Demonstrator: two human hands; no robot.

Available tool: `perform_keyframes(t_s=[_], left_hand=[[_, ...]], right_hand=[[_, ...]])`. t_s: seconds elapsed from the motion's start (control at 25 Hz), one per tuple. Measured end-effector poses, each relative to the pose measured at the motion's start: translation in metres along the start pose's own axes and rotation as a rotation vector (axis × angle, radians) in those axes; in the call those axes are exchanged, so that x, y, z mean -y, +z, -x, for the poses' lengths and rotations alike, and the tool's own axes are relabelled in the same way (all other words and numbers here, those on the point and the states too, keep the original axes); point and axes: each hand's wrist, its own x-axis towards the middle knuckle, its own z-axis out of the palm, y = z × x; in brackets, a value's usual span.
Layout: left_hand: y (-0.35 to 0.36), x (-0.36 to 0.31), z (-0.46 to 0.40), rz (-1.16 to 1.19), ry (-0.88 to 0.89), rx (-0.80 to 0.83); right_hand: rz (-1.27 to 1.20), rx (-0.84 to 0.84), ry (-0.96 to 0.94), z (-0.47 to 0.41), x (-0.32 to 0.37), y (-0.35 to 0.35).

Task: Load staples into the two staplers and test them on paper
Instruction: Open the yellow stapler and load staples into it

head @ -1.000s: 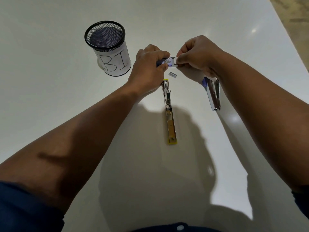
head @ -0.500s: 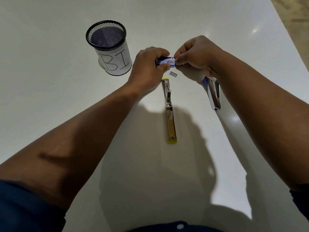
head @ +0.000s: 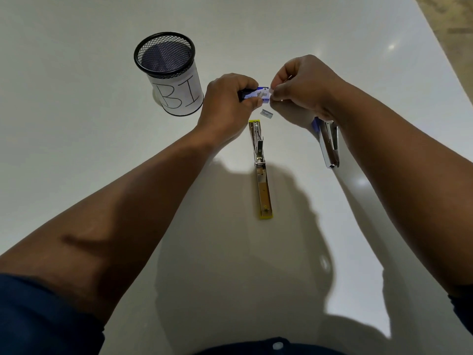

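Observation:
My left hand (head: 227, 98) grips a small blue and white staple box (head: 258, 94) above the table. My right hand (head: 302, 83) pinches the box's right end with thumb and fingers. A short strip of staples (head: 266, 113) lies on the table just below the box. The yellow stapler (head: 261, 167) lies swung fully open in a straight line in the middle, its metal channel facing up. A second stapler (head: 329, 144), chrome with a blue end, lies to the right, partly hidden under my right wrist.
A black mesh pen cup (head: 170, 73) with a white paper label reading "BI" stands at the back left. The white table (head: 76, 124) ends at the right, where a brown floor (head: 450, 19) shows. No paper sheet is in view.
Both hands stay at the staple box. My right fingers have shifted slightly at the box's right end. The staplers and the loose staple strip have not moved.

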Motion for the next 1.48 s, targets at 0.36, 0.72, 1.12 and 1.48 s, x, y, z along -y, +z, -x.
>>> perform_keyframes(t_s=[0.36,0.72,1.12,1.48], left_hand=[[0.002,0.003,-0.001,-0.025,0.025,-0.013],[0.002,0.006,0.001,-0.002,0.035,-0.101],[-0.001,0.004,0.01,0.117,0.08,-0.131],[-0.012,0.008,0.035,0.41,0.118,0.062]], right_hand=[[0.504,-0.015,-0.269,0.034,-0.005,0.006],[0.537,-0.083,-0.356,0.037,-0.01,0.016],[0.324,-0.113,-0.354,0.041,-0.005,0.022],[-0.355,-0.089,-0.174,0.059,-0.007,0.042]])
